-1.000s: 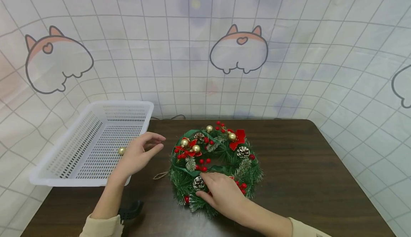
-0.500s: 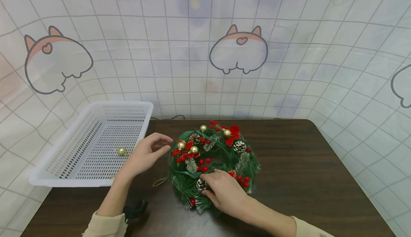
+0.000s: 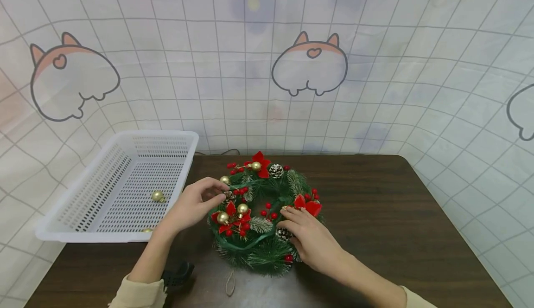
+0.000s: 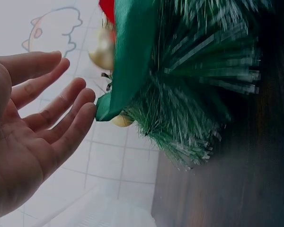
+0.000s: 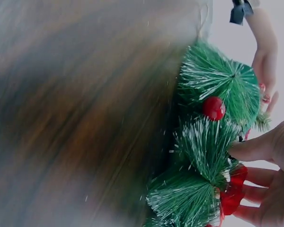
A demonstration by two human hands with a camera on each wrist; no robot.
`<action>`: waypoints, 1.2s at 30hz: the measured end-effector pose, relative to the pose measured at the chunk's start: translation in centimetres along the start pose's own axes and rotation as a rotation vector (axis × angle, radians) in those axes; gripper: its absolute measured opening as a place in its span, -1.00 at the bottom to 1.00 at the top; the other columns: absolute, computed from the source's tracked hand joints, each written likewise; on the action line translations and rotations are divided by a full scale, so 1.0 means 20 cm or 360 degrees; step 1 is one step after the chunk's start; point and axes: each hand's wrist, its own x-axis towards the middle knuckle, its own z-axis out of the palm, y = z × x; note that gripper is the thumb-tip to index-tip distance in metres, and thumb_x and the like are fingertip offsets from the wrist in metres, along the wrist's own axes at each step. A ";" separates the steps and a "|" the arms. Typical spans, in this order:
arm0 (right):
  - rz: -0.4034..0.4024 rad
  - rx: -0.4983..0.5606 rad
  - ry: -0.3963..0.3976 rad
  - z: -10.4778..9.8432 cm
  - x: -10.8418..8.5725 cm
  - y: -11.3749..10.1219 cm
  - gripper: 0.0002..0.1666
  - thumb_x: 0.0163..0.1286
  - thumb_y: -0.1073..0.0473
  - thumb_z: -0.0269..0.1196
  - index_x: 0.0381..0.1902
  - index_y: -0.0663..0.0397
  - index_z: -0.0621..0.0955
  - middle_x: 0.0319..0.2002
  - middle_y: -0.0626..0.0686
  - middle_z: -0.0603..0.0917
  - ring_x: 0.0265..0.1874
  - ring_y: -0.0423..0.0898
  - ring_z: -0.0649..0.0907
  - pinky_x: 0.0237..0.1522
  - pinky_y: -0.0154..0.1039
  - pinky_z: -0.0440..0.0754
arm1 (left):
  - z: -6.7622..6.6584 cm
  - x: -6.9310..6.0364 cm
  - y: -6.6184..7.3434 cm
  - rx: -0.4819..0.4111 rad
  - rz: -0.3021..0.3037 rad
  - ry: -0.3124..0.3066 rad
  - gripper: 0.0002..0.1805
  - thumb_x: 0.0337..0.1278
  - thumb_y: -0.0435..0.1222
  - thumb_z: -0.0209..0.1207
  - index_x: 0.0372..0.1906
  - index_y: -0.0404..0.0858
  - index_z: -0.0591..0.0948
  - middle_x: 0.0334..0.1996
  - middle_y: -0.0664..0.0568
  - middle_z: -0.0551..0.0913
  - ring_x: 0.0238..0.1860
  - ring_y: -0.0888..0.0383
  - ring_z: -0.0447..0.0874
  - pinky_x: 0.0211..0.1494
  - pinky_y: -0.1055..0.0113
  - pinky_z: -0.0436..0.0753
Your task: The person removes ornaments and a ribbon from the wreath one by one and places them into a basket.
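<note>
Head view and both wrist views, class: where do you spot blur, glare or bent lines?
Head view: the backdrop shows curving lines towards the sides, and pale glare lies on the near part of the table; left wrist view: the wreath has streaked tips; right wrist view: the table smears into bands, the upper right washed out.

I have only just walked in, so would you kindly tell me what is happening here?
Someone is handling a Christmas wreath on a dark table. The right hand is on its near right side, at a pinecone and a red artificial flower; the left hand is at the green ribbon on the far left. A white basket beside the wreath holds a gold ball ornament.
</note>
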 end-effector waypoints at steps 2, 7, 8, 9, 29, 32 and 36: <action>0.0028 0.0011 0.0032 0.00 -0.01 0.03 -0.53 0.22 0.52 0.42 0.07 0.11 0.70 0.33 0.26 0.54 0.38 0.18 0.48 0.39 0.16 0.35 | 0.00 -0.01 0.01 -0.0002 0.0008 -0.0008 -0.77 0.41 -0.32 0.28 0.07 -0.26 0.67 -0.01 -0.06 0.69 -0.04 0.11 0.69 0.01 0.14 0.70; 0.0088 0.0010 0.0055 -0.01 -0.03 0.09 -0.48 0.26 0.56 0.35 0.13 0.09 0.71 0.41 0.22 0.47 0.42 0.16 0.42 0.34 0.14 0.42 | 0.01 -0.03 0.02 -0.0002 0.0035 -0.0037 -0.79 0.40 -0.31 0.29 0.06 -0.22 0.69 -0.02 -0.01 0.71 -0.08 0.12 0.71 -0.04 0.20 0.71; 0.0088 0.0012 0.0045 -0.01 -0.03 0.09 -0.47 0.28 0.56 0.31 0.16 0.10 0.70 0.42 0.21 0.46 0.44 0.17 0.40 0.33 0.15 0.42 | 0.01 -0.03 0.03 -0.0004 0.0041 -0.0047 -0.79 0.40 -0.31 0.30 0.06 -0.21 0.70 -0.02 0.00 0.72 -0.08 0.12 0.71 -0.04 0.20 0.71; 0.0085 0.0019 0.0031 -0.01 -0.04 0.10 -0.45 0.29 0.56 0.28 0.20 0.11 0.68 0.44 0.21 0.43 0.46 0.17 0.37 0.33 0.16 0.42 | 0.02 -0.03 0.03 -0.0008 0.0043 -0.0061 -0.79 0.39 -0.31 0.30 0.05 -0.20 0.70 -0.03 0.01 0.72 -0.09 0.13 0.71 -0.07 0.21 0.71; 0.0283 0.0037 0.0006 0.02 0.00 0.17 -0.34 0.57 -0.13 0.18 0.43 0.15 0.50 0.56 0.33 0.16 0.56 0.23 0.12 0.44 0.23 0.23 | 0.06 -0.09 0.03 -0.0008 0.0054 -0.0329 -0.82 0.30 -0.31 0.37 -0.04 -0.20 0.70 -0.14 0.13 0.72 -0.18 0.19 0.68 -0.19 0.26 0.69; 0.0326 0.0027 -0.0021 0.02 -0.01 0.17 -0.32 0.58 -0.17 0.15 0.43 0.15 0.50 0.56 0.31 0.17 0.56 0.20 0.12 0.44 0.20 0.26 | 0.07 -0.09 0.02 -0.0035 0.0043 -0.0368 -0.78 0.27 -0.30 0.40 -0.02 -0.18 0.69 -0.11 0.12 0.70 -0.14 0.16 0.68 -0.12 0.27 0.70; 0.0385 -0.0006 -0.0031 0.02 -0.02 0.16 -0.31 0.58 -0.20 0.14 0.43 0.15 0.51 0.55 0.31 0.19 0.56 0.19 0.13 0.41 0.18 0.31 | 0.07 -0.09 0.02 -0.0073 0.0037 -0.0398 -0.73 0.23 -0.33 0.42 0.01 -0.17 0.68 -0.09 0.10 0.68 -0.10 0.12 0.68 -0.01 0.18 0.71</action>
